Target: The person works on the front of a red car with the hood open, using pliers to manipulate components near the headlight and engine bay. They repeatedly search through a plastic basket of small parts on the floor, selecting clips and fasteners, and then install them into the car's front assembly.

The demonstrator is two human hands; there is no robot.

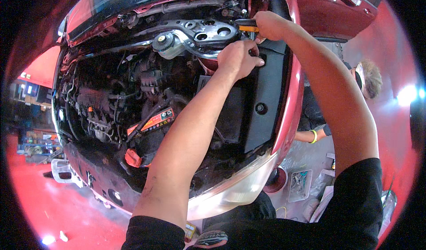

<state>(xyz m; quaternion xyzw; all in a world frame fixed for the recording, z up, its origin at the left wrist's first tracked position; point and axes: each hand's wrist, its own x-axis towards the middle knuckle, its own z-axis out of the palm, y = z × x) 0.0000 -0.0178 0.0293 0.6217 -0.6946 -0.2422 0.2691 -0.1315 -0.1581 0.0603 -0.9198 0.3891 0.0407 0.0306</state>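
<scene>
Both my hands are at the far right corner of a red car's engine bay. My right hand (271, 27) is closed round a tool with a black and orange handle (248, 27); its kind cannot be made out. Nearer to me, my left hand (239, 60) has its fingers curled and thumb out, over the edge of the black plastic trim (262, 88). Whatever its fingers pinch, if anything, is hidden. Left of both hands lies a glossy black metal part with round holes (213, 33). Beside that part stands a translucent fluid reservoir (166, 46) with a cap.
Below my left forearm sit the battery (153, 122) and a red cover (133, 158). The headlight (237, 185) borders the front corner. At right, another person's wristbanded arm (306, 136) reaches toward the car's side. A tray of tools (300, 185) and a round red container (276, 180) are on the floor.
</scene>
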